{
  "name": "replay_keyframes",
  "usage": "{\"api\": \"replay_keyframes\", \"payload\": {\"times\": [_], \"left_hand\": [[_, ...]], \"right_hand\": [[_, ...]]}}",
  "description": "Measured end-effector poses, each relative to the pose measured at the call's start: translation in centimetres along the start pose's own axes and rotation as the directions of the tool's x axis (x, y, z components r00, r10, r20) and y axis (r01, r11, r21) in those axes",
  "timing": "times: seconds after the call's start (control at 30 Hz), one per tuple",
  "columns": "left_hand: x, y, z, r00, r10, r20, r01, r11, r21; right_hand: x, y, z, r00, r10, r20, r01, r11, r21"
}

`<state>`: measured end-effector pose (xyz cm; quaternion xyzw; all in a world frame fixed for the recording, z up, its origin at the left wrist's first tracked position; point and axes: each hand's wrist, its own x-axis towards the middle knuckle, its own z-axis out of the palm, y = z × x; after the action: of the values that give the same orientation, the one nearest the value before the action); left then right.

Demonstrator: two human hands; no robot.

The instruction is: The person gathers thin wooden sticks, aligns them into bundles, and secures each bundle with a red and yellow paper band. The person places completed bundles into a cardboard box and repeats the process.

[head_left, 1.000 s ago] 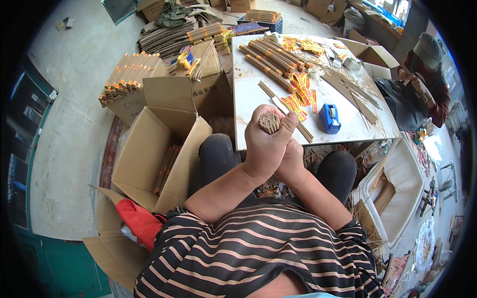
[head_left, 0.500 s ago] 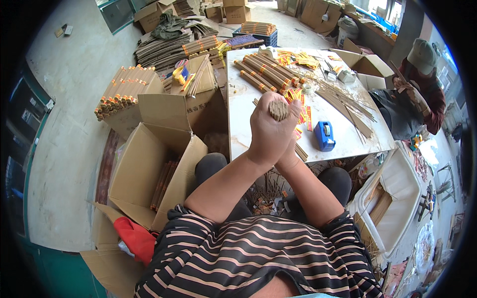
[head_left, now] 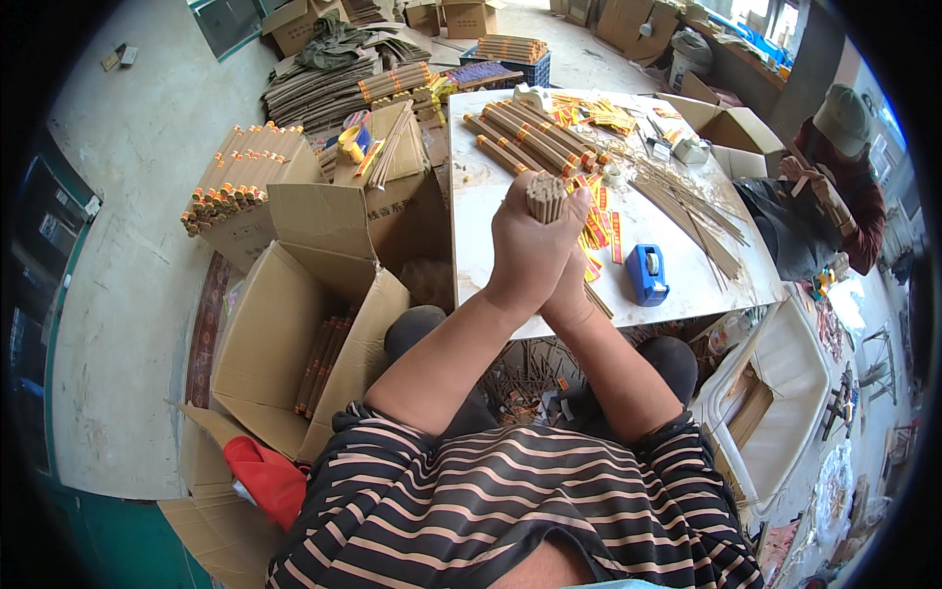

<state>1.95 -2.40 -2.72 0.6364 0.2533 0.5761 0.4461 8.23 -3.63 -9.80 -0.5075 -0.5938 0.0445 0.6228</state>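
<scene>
Both my hands are wrapped round one bundle of brown incense sticks (head_left: 546, 194), held over the near edge of the white table. Its stick ends stand up out of my grip, pointing toward me. My left hand (head_left: 525, 245) covers the near side, and my right hand (head_left: 571, 265) presses in from the right; most of the bundle is hidden inside them. Beyond the hands lie finished bundles (head_left: 530, 134) with red and yellow bands. Red and yellow paper labels (head_left: 601, 226) are scattered beside my knuckles. A blue tape dispenser (head_left: 647, 275) stands to the right.
Loose sticks (head_left: 692, 231) lie across the table's right side. An open cardboard box (head_left: 257, 344) with bundles inside stands at my left. Stacked bundles (head_left: 250, 167) sit behind it. At the right a co-worker (head_left: 834, 177) sits handling sticks. A white bin-like shell (head_left: 785, 393) stands near my right knee.
The bundle has tilted and its stick ends now show higher above my fists. My hands stay closed round it in nearly the same place. The co-worker's hands have shifted slightly.
</scene>
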Motion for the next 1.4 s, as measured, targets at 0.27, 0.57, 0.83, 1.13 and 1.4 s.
{"api": "replay_keyframes", "payload": {"times": [0.27, 0.57, 0.83, 1.13, 1.4], "left_hand": [[0.2, 2.4, -0.8, 0.987, 0.149, 0.056, -0.142, 0.983, -0.114], [1.4, 0.2, -1.7, 0.982, -0.127, 0.142, 0.163, 0.946, -0.281], [0.7, 1.5, -1.7, 0.984, -0.128, 0.124, 0.148, 0.974, -0.171], [-0.7, 7.5, -3.6, 0.98, 0.022, 0.198, -0.018, 1.0, -0.023], [-2.9, 6.2, -10.5, 0.692, -0.619, 0.372, 0.463, 0.775, 0.43]], "right_hand": [[1.4, -2.1, 0.0, 0.983, -0.162, -0.09, 0.16, 0.987, -0.035], [-0.1, 1.1, 0.0, 0.941, 0.193, 0.279, -0.241, 0.959, 0.149], [-0.2, 0.0, -0.3, 0.91, 0.202, 0.361, -0.292, 0.932, 0.213], [-0.5, -6.5, -3.6, 0.761, 0.189, 0.621, -0.377, 0.907, 0.187], [-1.8, 8.0, -8.0, 0.848, 0.529, -0.033, -0.519, 0.816, -0.253]]}}
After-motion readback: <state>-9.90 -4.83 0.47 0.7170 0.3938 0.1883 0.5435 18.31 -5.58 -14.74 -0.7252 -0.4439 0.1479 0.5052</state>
